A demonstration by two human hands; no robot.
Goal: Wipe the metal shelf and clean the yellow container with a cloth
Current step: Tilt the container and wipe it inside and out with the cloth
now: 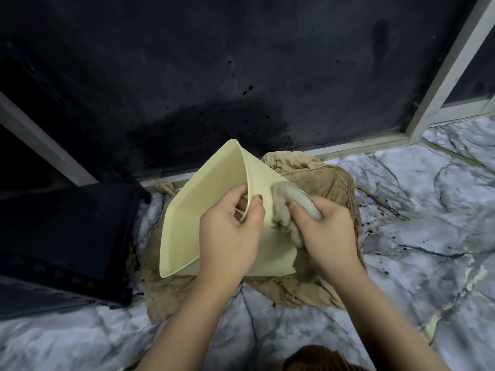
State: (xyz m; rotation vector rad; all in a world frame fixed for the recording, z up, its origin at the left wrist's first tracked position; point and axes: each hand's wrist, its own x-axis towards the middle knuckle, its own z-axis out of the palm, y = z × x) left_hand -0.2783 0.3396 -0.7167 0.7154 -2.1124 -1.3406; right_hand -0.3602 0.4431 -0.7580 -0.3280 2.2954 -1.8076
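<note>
A pale yellow rectangular container [203, 194] is tilted on its side over the floor, its opening facing left. My left hand [230, 236] grips its near rim, thumb on the outside and fingers inside. My right hand [326, 234] holds a bunched grey-white cloth [286, 207] and presses it against the container's outer wall. The dark metal shelf [59, 236] stands at the left, low on the floor.
A large tan cloth [321, 183] lies spread on the marble-patterned floor under the container, with dark specks on it. A black wall panel [241, 76] with a white frame [450, 70] rises behind. Dark dirt specks dot the floor at the right.
</note>
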